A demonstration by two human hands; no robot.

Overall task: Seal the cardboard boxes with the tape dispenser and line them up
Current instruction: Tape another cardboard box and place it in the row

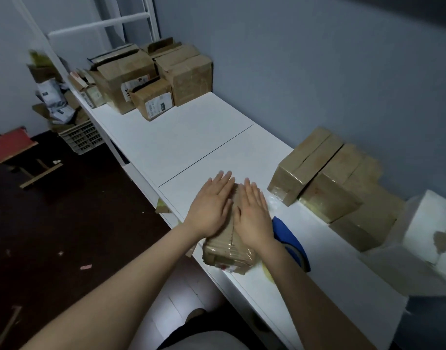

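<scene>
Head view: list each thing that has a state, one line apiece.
Box near the edge: closed, taped over.
Left hand: open, flat on that box.
Right hand: open, flat on that box.
Tape dispenser: lying on the table, untouched.
Boxes at the right: closed, taped, side by side.
Far pile of boxes: some flaps up.

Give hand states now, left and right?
Left hand: open, pressing flat on the cardboard box.
Right hand: open, flat on the same box.

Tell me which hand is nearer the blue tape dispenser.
Right. The right hand lies flat on the box, just beside the tape dispenser; the left hand lies on the box's other half, farther away.
</scene>
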